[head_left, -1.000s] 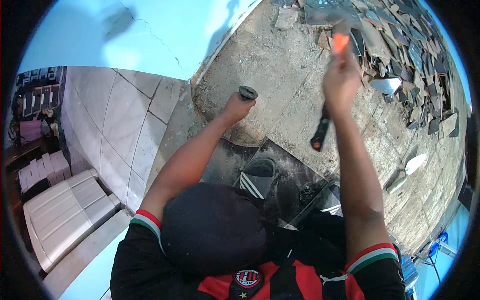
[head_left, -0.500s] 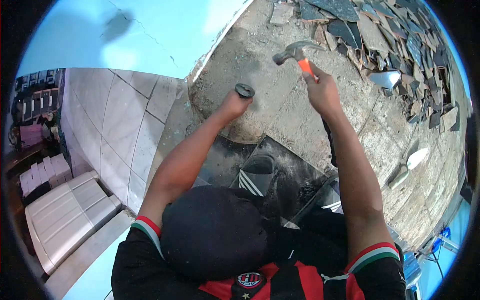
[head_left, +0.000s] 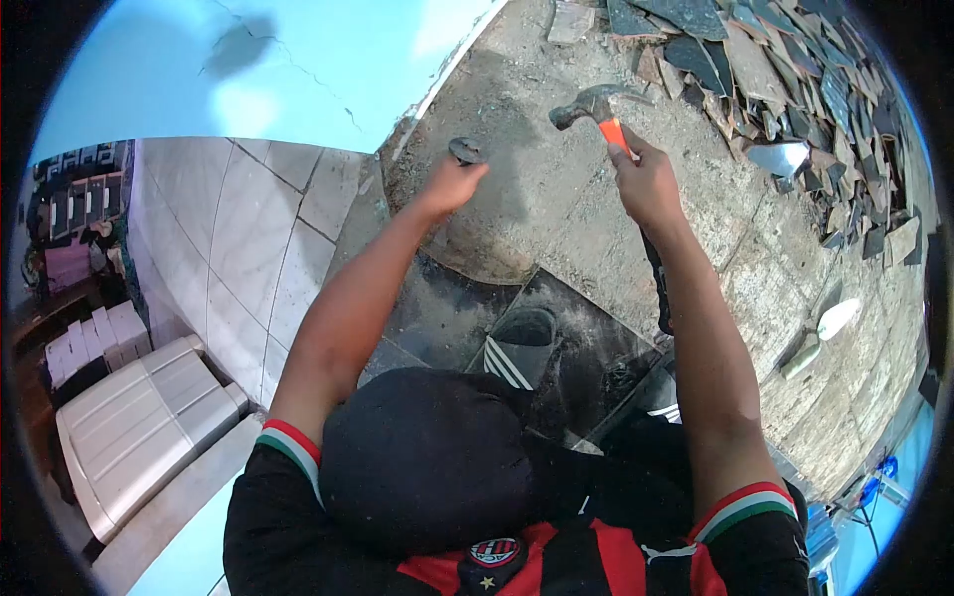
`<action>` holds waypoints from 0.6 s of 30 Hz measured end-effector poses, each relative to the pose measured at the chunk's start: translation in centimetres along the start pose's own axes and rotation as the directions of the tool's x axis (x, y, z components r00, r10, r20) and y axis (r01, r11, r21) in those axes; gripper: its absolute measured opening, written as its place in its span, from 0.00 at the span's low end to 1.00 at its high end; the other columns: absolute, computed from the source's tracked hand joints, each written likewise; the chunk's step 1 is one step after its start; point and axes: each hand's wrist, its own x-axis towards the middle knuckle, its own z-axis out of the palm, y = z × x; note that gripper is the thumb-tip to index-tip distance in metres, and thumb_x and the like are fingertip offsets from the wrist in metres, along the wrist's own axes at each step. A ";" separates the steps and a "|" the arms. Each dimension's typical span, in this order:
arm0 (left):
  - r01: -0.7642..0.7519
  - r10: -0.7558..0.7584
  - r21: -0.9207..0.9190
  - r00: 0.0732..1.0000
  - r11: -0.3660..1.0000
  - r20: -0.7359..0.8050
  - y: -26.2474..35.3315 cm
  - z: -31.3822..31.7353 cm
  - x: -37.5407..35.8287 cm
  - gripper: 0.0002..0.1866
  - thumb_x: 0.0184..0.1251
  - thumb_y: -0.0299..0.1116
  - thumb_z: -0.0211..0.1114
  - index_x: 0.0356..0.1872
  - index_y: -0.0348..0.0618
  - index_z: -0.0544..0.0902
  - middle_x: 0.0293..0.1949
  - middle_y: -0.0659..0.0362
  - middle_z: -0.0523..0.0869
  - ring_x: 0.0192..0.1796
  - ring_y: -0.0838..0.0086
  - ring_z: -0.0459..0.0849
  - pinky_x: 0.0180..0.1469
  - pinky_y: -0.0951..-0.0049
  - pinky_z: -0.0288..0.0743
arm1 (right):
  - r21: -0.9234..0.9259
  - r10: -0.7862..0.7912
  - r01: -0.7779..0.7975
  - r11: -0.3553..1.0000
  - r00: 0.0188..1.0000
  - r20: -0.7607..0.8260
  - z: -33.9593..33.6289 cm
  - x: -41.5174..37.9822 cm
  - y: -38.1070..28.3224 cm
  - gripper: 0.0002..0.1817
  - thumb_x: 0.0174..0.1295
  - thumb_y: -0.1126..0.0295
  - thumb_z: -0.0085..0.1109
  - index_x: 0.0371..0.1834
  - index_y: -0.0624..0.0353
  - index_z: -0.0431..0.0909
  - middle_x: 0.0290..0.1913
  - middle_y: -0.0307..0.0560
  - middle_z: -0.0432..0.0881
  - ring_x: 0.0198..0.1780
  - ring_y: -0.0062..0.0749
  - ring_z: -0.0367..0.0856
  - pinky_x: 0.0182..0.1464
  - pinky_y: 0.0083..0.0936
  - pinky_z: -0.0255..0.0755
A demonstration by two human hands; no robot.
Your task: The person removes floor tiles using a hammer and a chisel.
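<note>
My left hand [head_left: 452, 186] is closed around a chisel, whose dark, round struck head [head_left: 465, 151] shows above my fist; its lower end is hidden. It is over the dusty bare floor [head_left: 556, 209], near the corner of the blue wall [head_left: 298, 74]. To the right, my right hand [head_left: 646, 184] grips a claw hammer [head_left: 596, 104] by its handle, orange near the neck and black lower down. The hammer is raised, its face pointing left toward the chisel and apart from it. Below the hands lie black floor tiles [head_left: 586, 368], with a striped slide sandal [head_left: 517, 348] on them.
Broken tile pieces [head_left: 755, 74] are heaped at the upper right. A trowel [head_left: 823, 336] lies on the floor at the right. White tiles [head_left: 248, 228] cover the floor at left, beyond which stands a pale ribbed plastic lid or box [head_left: 149, 427].
My left hand has moved a little up and to the left with the chisel, which now tilts differently. The hammer stays raised, nearly where it was.
</note>
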 end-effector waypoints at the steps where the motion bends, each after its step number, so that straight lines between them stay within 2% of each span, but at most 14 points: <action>1: -0.013 0.013 0.010 1.000 1.000 -0.023 0.4 0.2 -0.5 0.18 0.64 0.41 0.68 0.45 0.36 0.85 0.40 0.45 0.90 0.47 0.49 0.89 0.47 0.53 0.79 | -0.001 -0.027 0.027 1.000 1.000 0.000 0.2 0.0 0.1 0.26 0.72 0.60 0.58 0.70 0.58 0.76 0.59 0.68 0.83 0.63 0.58 0.82 0.66 0.39 0.72; 8: -0.053 0.051 0.033 0.997 0.998 0.060 -0.3 0.9 -0.8 0.17 0.61 0.38 0.68 0.45 0.36 0.85 0.40 0.44 0.89 0.46 0.51 0.88 0.49 0.55 0.78 | 0.019 0.003 -0.003 1.000 1.000 -0.004 0.1 -0.2 -0.7 0.25 0.72 0.61 0.58 0.69 0.61 0.76 0.57 0.68 0.84 0.60 0.56 0.84 0.63 0.37 0.73; 10: -0.261 0.250 0.082 0.960 0.962 0.123 -1.7 1.5 0.0 0.17 0.61 0.37 0.69 0.44 0.34 0.85 0.39 0.44 0.89 0.44 0.54 0.88 0.48 0.56 0.78 | 0.056 0.050 -0.049 0.997 0.999 -0.012 -0.5 -0.2 -1.8 0.25 0.72 0.61 0.58 0.68 0.62 0.77 0.55 0.67 0.85 0.56 0.55 0.86 0.60 0.35 0.75; 12: -0.319 0.311 0.044 0.941 0.947 0.131 -1.9 1.8 0.1 0.16 0.61 0.37 0.70 0.43 0.33 0.85 0.38 0.45 0.89 0.42 0.56 0.88 0.47 0.57 0.78 | 0.116 0.029 -0.020 0.993 0.996 -0.082 -0.6 0.0 -2.6 0.25 0.73 0.61 0.58 0.69 0.61 0.77 0.51 0.66 0.87 0.51 0.52 0.87 0.56 0.35 0.76; 13: -0.274 0.274 -0.018 0.956 0.962 0.109 -1.4 2.2 -0.5 0.16 0.61 0.36 0.70 0.43 0.33 0.85 0.38 0.45 0.89 0.41 0.57 0.88 0.47 0.58 0.78 | 0.144 -0.016 0.038 0.989 0.989 -0.148 -0.4 0.0 -2.8 0.24 0.73 0.62 0.58 0.69 0.60 0.77 0.49 0.65 0.88 0.48 0.51 0.88 0.54 0.34 0.76; 15: -0.152 0.164 -0.100 0.979 0.983 0.121 -0.8 2.2 -1.0 0.16 0.61 0.36 0.71 0.43 0.33 0.85 0.37 0.46 0.89 0.40 0.57 0.88 0.47 0.59 0.79 | 0.139 -0.019 0.045 0.989 0.982 -0.188 0.4 -0.8 -3.6 0.24 0.73 0.62 0.57 0.70 0.57 0.76 0.47 0.65 0.88 0.46 0.50 0.88 0.53 0.35 0.77; 17: -0.005 0.029 -0.132 0.983 0.991 0.182 -0.6 1.9 -0.7 0.15 0.62 0.36 0.70 0.43 0.34 0.86 0.38 0.46 0.90 0.41 0.57 0.88 0.48 0.59 0.79 | 0.079 0.058 -0.047 0.996 0.988 -0.142 1.6 -2.6 -5.3 0.24 0.73 0.62 0.57 0.71 0.54 0.76 0.48 0.66 0.87 0.48 0.52 0.88 0.54 0.35 0.77; 18: -0.032 0.047 -0.091 0.986 0.995 0.163 -0.5 2.0 -0.7 0.15 0.62 0.36 0.71 0.43 0.34 0.86 0.39 0.45 0.90 0.42 0.57 0.89 0.49 0.59 0.79 | -0.031 0.008 -0.010 0.999 0.999 -0.050 3.0 -2.7 -4.0 0.25 0.72 0.62 0.56 0.72 0.51 0.75 0.47 0.68 0.86 0.49 0.55 0.88 0.53 0.38 0.78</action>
